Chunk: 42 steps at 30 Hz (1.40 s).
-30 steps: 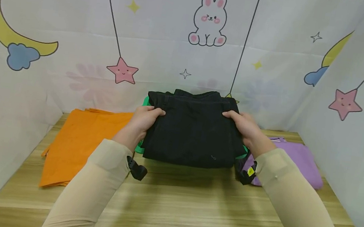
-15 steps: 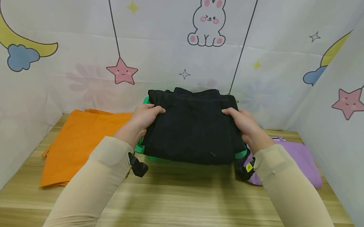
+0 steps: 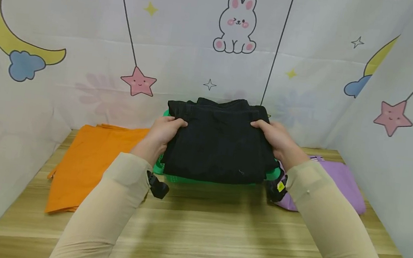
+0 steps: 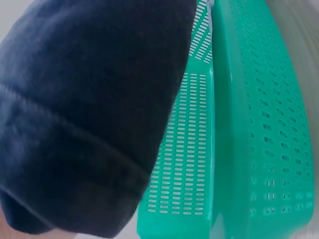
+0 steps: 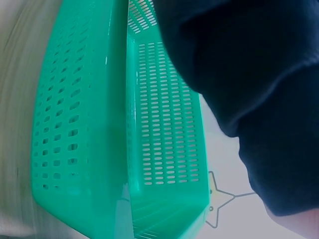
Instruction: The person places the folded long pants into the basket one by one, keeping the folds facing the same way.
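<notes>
Folded black trousers (image 3: 219, 148) hang between my two hands over a green perforated plastic basket (image 3: 184, 180). My left hand (image 3: 162, 134) grips their left edge, thumb on top and fingers underneath. On the opposite edge my right hand (image 3: 282, 142) pinches the cloth in the same way. Most of the basket is hidden under the trousers in the head view. Both wrist views show its slotted inside and holed outer wall (image 4: 279, 134), with the dark cloth (image 5: 259, 94) above the opening.
An orange folded cloth (image 3: 89, 166) lies on the wooden table (image 3: 200, 240) at the left. At the right lies a purple folded garment (image 3: 343, 184), partly behind my right wrist. A printed white curtain (image 3: 185, 49) encloses the back and sides.
Both hands have shifted slightly farther away with the trousers, whose near edge sits higher in the head view. More of the green basket's front shows beneath them.
</notes>
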Tool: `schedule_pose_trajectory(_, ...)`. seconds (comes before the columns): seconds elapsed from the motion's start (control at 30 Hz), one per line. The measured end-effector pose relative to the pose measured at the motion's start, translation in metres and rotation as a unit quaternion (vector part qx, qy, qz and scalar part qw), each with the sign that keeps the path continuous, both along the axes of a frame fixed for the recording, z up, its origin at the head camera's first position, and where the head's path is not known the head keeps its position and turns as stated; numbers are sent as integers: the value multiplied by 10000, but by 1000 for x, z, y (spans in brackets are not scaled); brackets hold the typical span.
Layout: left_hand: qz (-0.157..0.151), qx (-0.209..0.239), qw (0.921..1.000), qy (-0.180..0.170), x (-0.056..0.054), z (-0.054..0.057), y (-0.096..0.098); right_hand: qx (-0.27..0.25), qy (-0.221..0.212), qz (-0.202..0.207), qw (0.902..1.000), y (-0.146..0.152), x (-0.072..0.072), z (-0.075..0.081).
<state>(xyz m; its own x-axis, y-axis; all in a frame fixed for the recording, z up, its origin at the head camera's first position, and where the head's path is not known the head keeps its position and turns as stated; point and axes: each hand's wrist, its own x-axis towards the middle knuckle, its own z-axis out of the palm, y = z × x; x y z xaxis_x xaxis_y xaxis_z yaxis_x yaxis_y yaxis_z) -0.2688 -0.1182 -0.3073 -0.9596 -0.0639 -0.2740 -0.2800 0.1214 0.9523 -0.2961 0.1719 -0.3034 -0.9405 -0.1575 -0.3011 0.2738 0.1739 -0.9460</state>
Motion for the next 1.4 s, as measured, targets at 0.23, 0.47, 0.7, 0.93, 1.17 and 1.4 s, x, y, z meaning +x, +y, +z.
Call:
schedule_pose_trajectory(0.23, 22, -77, 10000, 31, -3, 0, -1, 116, 48, 16, 9999, -2, -4, 0)
schedule_pose_trajectory(0.47, 90, -60, 9999, 27, -5, 0, -1, 171, 65, 68, 9998, -3, -6, 2)
schedule_pose_trajectory(0.7, 110, -32, 9999, -15, -8, -1, -1, 132, 1, -8, 9999, -4, -10, 3)
schedule_pose_trajectory(0.93, 99, -8, 9999, -41, -12, -2, -1, 96, 1, -22, 10000, -5, -13, 3)
schedule_pose_trajectory(1.17, 92, 0, 9999, -85, -15, -2, -1, 152, 8, -30, 9999, -4, -16, 4)
schedule_pose_trajectory(1.4, 81, 27, 9999, -130, -19, -5, -2, 294, -1, -101, 9995, -6, -18, 3)
